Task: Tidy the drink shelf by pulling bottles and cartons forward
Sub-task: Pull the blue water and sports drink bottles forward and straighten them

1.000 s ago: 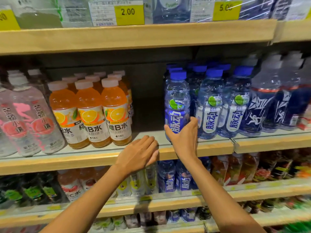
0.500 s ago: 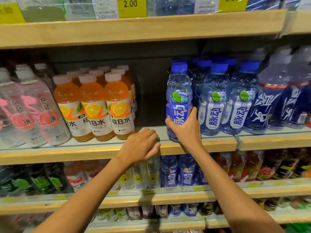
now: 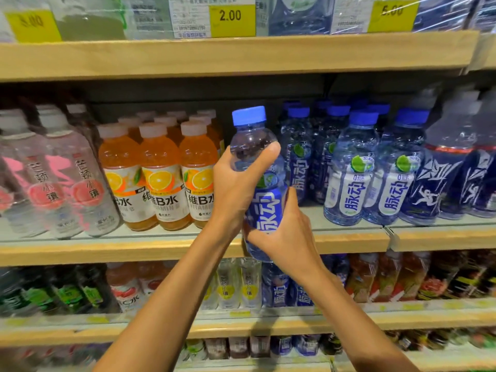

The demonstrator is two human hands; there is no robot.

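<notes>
Two hands on one bottle, before the middle shelf (image 3: 107, 251). Far left stood clear pink-label bottles (image 3: 80, 183), then rows of orange drink bottles (image 3: 161, 178), fronted to the edge. Next, the left hand (image 3: 236, 189) was wrapped round the clear shoulder of a blue-capped bottle (image 3: 264, 208), thumb across its front. The bottle hung off the shelf, slightly tilted, before the gap beside the orange stock. The right hand (image 3: 290, 240) was curled round its lower label. Further right stood matching blue-capped bottles (image 3: 354, 170), then dark-blue bottles (image 3: 442, 178), both near the edge. Handling note: it looked best set upright in the gap, label outward, base flush with the lip, the lower hand letting go last so that no neighbour was knocked.
</notes>
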